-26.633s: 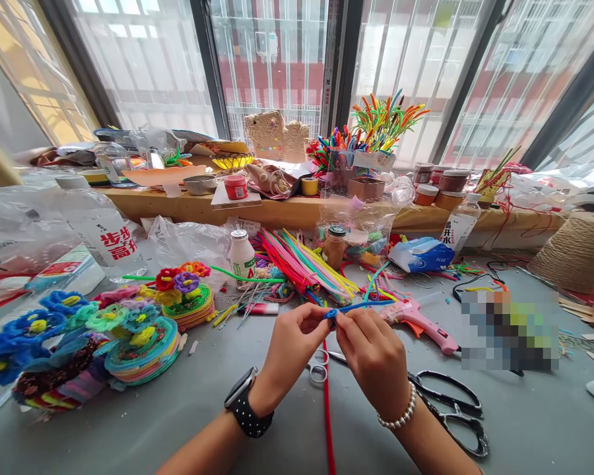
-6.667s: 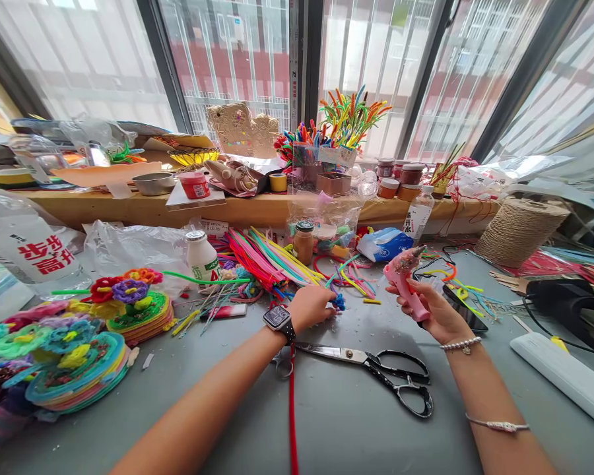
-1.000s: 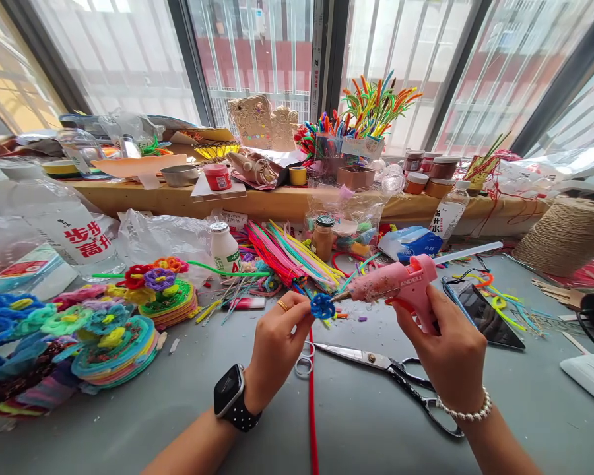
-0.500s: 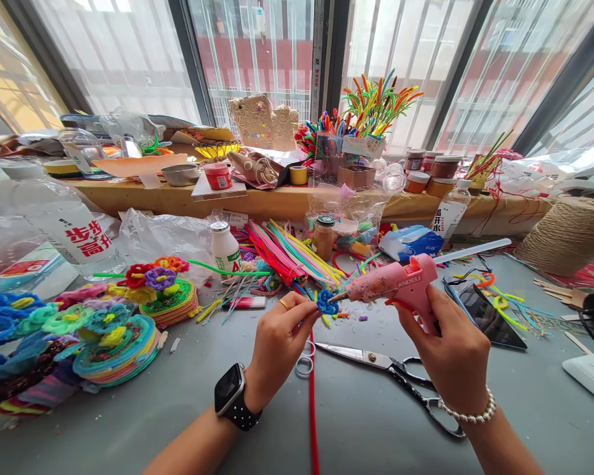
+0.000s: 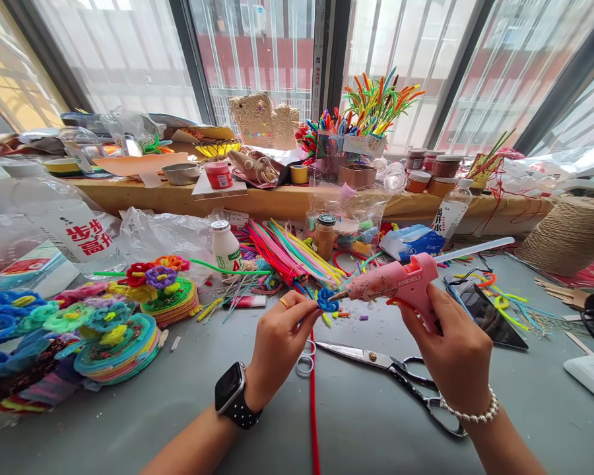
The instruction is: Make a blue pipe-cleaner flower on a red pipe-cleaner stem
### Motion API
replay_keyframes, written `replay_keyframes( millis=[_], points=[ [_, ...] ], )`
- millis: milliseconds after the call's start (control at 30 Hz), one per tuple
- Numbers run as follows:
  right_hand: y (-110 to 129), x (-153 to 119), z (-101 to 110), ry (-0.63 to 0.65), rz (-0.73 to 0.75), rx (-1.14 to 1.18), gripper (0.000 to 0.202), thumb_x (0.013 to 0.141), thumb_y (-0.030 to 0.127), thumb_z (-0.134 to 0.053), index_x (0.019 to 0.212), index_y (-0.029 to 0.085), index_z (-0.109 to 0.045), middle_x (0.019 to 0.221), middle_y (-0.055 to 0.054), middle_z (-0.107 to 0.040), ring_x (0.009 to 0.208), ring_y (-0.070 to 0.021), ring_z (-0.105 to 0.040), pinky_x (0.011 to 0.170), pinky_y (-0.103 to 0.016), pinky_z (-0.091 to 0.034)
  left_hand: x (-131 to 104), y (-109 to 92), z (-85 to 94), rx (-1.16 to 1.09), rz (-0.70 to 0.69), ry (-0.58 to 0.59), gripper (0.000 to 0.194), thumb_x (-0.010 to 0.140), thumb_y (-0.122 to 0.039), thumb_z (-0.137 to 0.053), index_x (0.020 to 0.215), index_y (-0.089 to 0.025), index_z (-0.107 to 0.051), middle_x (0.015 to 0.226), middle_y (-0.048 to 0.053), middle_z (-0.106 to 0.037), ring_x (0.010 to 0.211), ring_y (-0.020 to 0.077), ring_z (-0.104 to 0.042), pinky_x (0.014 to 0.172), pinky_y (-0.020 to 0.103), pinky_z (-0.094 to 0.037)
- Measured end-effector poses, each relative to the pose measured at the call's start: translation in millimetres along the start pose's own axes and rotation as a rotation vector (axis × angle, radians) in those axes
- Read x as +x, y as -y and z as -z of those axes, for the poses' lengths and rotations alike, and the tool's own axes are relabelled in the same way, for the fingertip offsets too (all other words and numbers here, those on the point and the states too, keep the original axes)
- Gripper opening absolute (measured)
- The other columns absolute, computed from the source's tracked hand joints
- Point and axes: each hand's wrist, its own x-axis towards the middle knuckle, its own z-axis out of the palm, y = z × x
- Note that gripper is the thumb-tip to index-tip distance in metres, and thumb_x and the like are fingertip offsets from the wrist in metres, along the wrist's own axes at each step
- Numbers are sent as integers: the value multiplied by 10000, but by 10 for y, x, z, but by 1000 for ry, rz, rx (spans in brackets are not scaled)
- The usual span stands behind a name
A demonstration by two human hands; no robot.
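Note:
Between thumb and fingertips my left hand (image 5: 284,336) pinches a small blue pipe-cleaner flower (image 5: 328,299). My right hand (image 5: 448,349) is wrapped round the handle of a pink hot glue gun (image 5: 393,282), a long white glue stick (image 5: 482,248) poking out of its back. The gun's nozzle meets the flower at its middle; whether glue is coming out is too small to see. Beneath the hands, large black-handled scissors (image 5: 373,358) lie partly open on the grey table. A red pipe cleaner (image 5: 313,409) runs toward me beside silver rings (image 5: 305,364).
Finished pipe-cleaner flowers on layered round bases (image 5: 119,349) crowd the left. Bundled pipe cleaners (image 5: 287,254), a white bottle (image 5: 226,247) and a brown jar (image 5: 324,236) stand behind the hands. To the right are a phone (image 5: 490,316), a twine spool (image 5: 564,234) and a water bottle (image 5: 453,211).
Almost nothing differs. The view has shifted very slightly; both hands keep their hold, and the nozzle stays at the blue flower.

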Motion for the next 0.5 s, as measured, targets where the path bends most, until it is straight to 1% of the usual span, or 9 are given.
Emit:
replay_keyframes(
  millis=[333,500],
  points=[
    [-8,-9,4,22,0,-20,305,751,262,-539,1020,124,-496,695,-61,-620,619,-175,-590,569,-248,-456,10,1,-1,11,-4,-6,114,757,-167,-492,792,-148,-599,679,27,-532,623,104,-493,570,214,-400],
    [-14,-19,11,33,0,-36,305,748,262,-543,1016,126,-492,709,-60,-617,617,-169,-583,571,-244,-454,1,14,0,11,-8,-12,113,753,-171,-497,794,-148,-600,676,27,-530,618,104,-495,567,215,-402]
  ],
)
